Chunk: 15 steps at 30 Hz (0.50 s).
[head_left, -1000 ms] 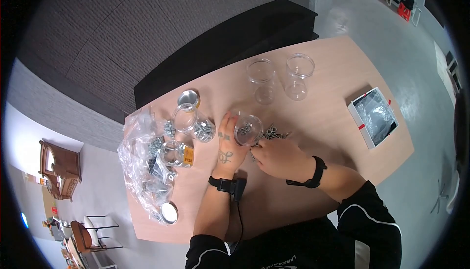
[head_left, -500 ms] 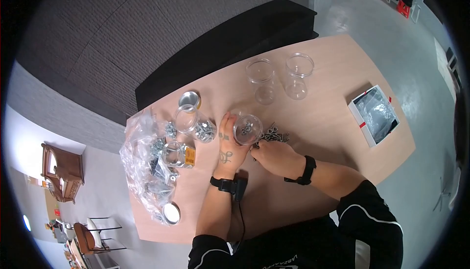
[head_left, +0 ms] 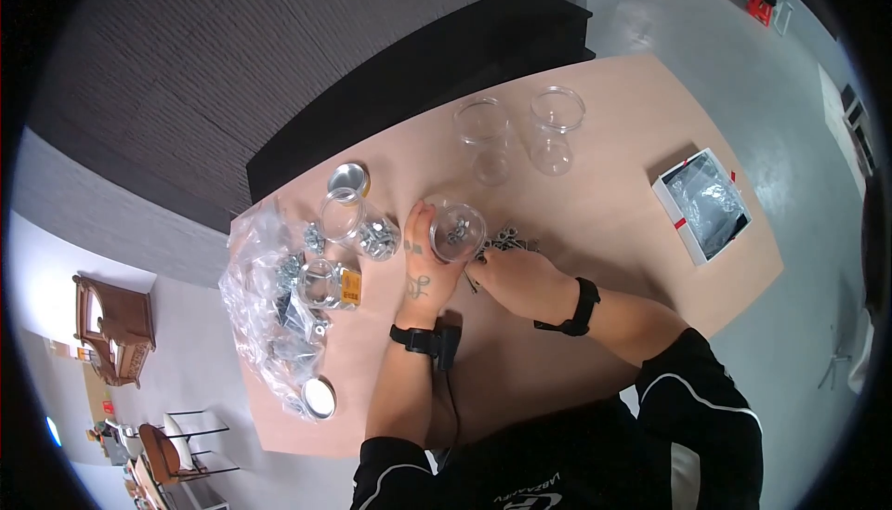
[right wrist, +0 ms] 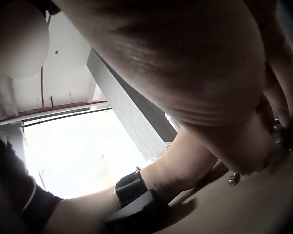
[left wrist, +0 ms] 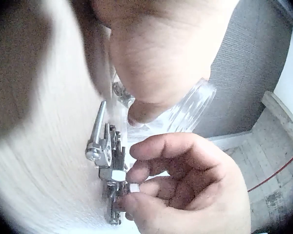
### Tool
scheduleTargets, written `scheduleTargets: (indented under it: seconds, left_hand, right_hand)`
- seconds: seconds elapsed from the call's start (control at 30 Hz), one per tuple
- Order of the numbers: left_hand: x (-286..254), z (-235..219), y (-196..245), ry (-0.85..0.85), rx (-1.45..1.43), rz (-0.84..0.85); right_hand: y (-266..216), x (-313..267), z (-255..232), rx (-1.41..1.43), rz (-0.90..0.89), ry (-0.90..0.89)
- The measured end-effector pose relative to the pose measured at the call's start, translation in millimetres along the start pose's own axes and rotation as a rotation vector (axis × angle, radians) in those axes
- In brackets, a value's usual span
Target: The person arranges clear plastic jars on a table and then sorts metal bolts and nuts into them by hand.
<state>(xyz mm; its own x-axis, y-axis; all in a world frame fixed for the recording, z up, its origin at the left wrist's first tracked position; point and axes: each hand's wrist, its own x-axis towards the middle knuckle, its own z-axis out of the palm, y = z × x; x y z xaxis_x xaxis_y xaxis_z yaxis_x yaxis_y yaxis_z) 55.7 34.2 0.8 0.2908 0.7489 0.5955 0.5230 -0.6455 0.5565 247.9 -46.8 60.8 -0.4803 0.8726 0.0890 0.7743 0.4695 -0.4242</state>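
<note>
My left hand (head_left: 427, 273) grips the side of a clear jar (head_left: 478, 242), which stands upright with several small metal pieces (head_left: 456, 231) at its bottom. Just right of the jar lies a heap of metal bolts (head_left: 507, 242), partly covered by my right hand (head_left: 522, 278). Seen in the left wrist view, the right hand's thumb and fingers (left wrist: 154, 148) pinch a bright metal bolt (left wrist: 133, 187) at the edge of the heap. A large hex nut (left wrist: 112, 174) sits right beside the fingertips. From under the right hand a bolt end (right wrist: 233, 180) pokes out.
Two clear jars (head_left: 482, 124) stand at the back. To the left are a jar of bolts (head_left: 378, 237), a jar with a yellow label (head_left: 349, 286), metal lids (head_left: 319, 398) and plastic bags (head_left: 255, 296) of hardware. An open white box (head_left: 703, 203) holding plastic-wrapped contents lies right.
The head view has shifted slightly, so everything sits a little further left and up. The right hand stays at the bolt heap beside the jar; the left hand keeps its grip.
</note>
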Motion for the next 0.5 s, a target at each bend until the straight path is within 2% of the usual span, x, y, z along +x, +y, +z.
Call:
scheduleTargets:
  seconds: [0.17,0.23,0.37,0.43,0.5]
  left_hand:
    - [1.7,-2.9,2.8,-0.007,0.009,-0.005]
    - [1.4,-2.1,3.7,0.009,0.005,0.033]
    - [1.4,-2.6,4.6,-0.012,-0.004,0.024]
    - [0.1,-0.6,2.3,-0.008,-0.003,0.049]
    - [0.3,-2.1,5.2,-0.014,0.009,0.053]
  right_hand:
    - [3.2,1.0,-13.2,0.023,-0.074,0.024]
    - [-0.3,2.0,-22.6,0.071,-0.124,0.151]
    - [-5.0,8.0,-38.2,0.134,-0.034,0.228]
    - [1.3,12.1,-30.6,0.129,-0.008,0.356]
    - [14.7,16.0,-16.5,0.071,-0.029,0.360]
